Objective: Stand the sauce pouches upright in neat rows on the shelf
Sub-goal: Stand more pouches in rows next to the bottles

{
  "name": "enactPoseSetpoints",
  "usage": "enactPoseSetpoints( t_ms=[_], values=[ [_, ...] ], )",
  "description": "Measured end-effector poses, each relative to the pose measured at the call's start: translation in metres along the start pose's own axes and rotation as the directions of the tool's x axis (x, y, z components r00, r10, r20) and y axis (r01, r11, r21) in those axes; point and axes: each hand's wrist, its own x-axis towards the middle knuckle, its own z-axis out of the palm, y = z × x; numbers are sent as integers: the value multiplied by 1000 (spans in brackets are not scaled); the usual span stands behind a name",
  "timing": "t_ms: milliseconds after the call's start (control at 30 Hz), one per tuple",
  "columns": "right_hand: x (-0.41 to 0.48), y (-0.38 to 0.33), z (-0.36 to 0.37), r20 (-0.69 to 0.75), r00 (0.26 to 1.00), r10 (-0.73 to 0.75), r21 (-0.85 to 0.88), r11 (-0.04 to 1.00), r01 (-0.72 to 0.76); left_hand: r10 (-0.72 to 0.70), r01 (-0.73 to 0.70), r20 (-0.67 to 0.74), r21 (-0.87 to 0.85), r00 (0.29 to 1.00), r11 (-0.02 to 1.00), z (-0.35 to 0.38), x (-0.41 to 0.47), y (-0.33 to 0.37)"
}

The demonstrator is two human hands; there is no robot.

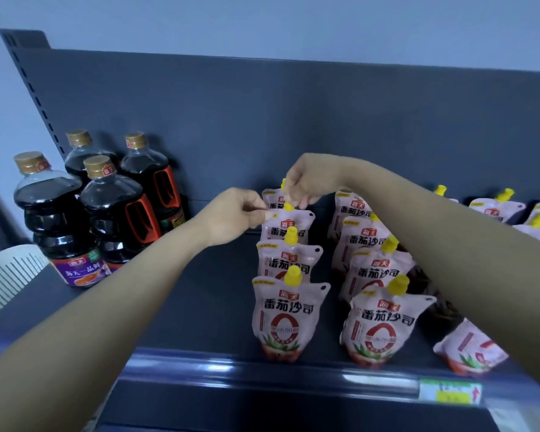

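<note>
Pink pouch [289, 227]: two behind front pouch [289, 316]; seat base flat, label forward.
Left hand [234, 215]: pinches its top corner.
Right hand [306, 182]: pinches its top by the spout.

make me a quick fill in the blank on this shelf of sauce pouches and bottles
1. The pale pink plastic sauce pouches have ___ screw caps.
2. ___ dark sauce bottles with gold caps stand left of the pouches.
3. The left hand and right hand both pinch pouches at the ___ of the left row.

Missing words: yellow; four; back
</note>
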Motion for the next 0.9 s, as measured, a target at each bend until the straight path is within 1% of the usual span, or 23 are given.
enactPoseSetpoints(
  t_ms=[67,133,267,333,400,467,533,600,733,833,900],
  values=[
    [-10,-6,7,95,994,49,-62,997,-43,2,-2,47,-18,999,1000,1,-8,0],
    [-17,-8,16,149,984,97,-87,993,-85,3,-3,95,2,995,1000,4,-14,-3],
    [-33,-3,27,148,983,110,-1,994,-111,-21,8,183,73,983,997,17,-21,-12],
    [-39,1,29,185,976,117,22,992,-123,-6,-1,148,47,989,999,24,-22,-15],
    [-43,5,33,183,975,125,13,991,-130,-17,18,89,-5,996,1000,27,-21,-17],
    [-42,7,41,121,984,132,-38,991,-129,-36,37,60,-25,998,999,28,-19,-17],
    [-39,10,49,42,992,121,-80,990,-117,-44,45,60,-18,997,999,28,-17,-18],
    [-35,11,54,12,993,121,-89,989,-120,-49,50,62,-15,997,999,28,-16,-20],
    [-29,13,54,80,984,161,10,987,-163,-65,68,66,-46,996,997,28,-12,-25],
    [-26,13,52,79,986,145,11,989,-146,-71,74,53,-45,996,996,27,-12,-25],
    [-27,13,46,109,985,136,26,990,-140,-70,72,72,-27,995,997,24,-15,-23]
  ],
)
